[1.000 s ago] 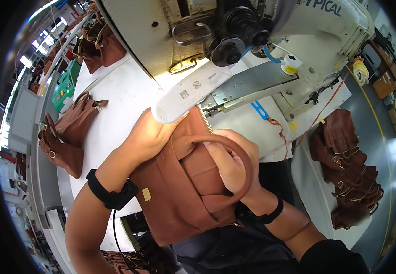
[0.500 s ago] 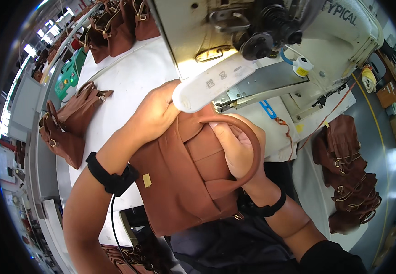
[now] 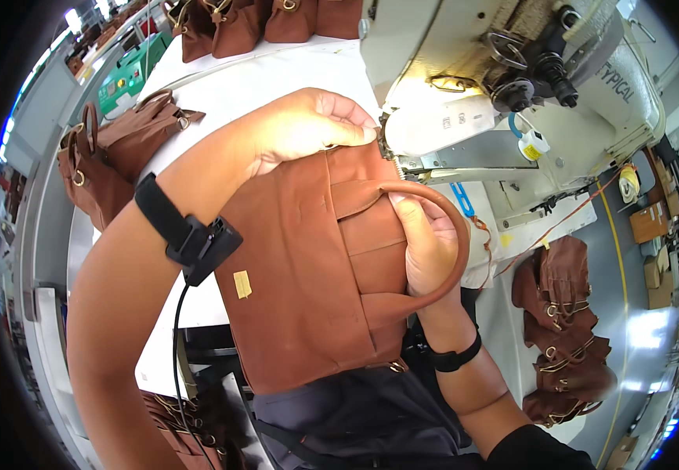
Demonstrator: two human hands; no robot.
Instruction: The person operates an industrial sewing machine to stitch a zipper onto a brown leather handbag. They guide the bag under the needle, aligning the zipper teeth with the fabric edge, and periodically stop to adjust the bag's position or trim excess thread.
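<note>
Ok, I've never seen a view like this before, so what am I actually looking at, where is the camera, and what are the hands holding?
The camera sits on the person's head and looks down through a fisheye lens, so straight edges bend. The left hand presses the top edge of a brown leather bag against the needle area of a white industrial sewing machine. The right hand holds the bag from the other side, with the bag's round handle looped around it. More brown bags lie on the white table to the left, and a pile of bags on the right.
</note>
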